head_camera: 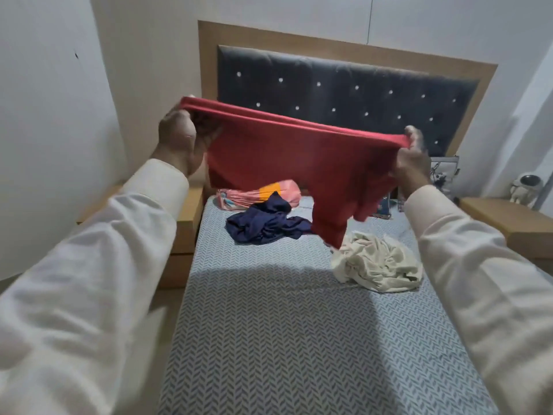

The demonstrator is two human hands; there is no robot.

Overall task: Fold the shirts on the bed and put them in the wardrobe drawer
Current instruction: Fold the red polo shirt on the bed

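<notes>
Left hand point(179, 136) pinches one end of the red shirt's bunched top edge, fingers curled round the cloth. The right hand point(411, 163) grips the other end the same way, so the red shirt point(284, 157) hangs stretched between them in the air above the head half of the bed point(269, 339). Its long axis runs side to side across the bed, the left end held a little higher, and the loose lower part droops toward the bed's right side. Laying it flat to fold would, I judge, mean bringing it down onto the foot half of the bed, below both hands and equally near each. There are three shirts: the red one in the hands, one navy shirt point(263, 224) crumpled toward the bed's head, and one cream shirt point(377, 262) crumpled at the bed's right side. The wardrobe drawer is not in view.
</notes>
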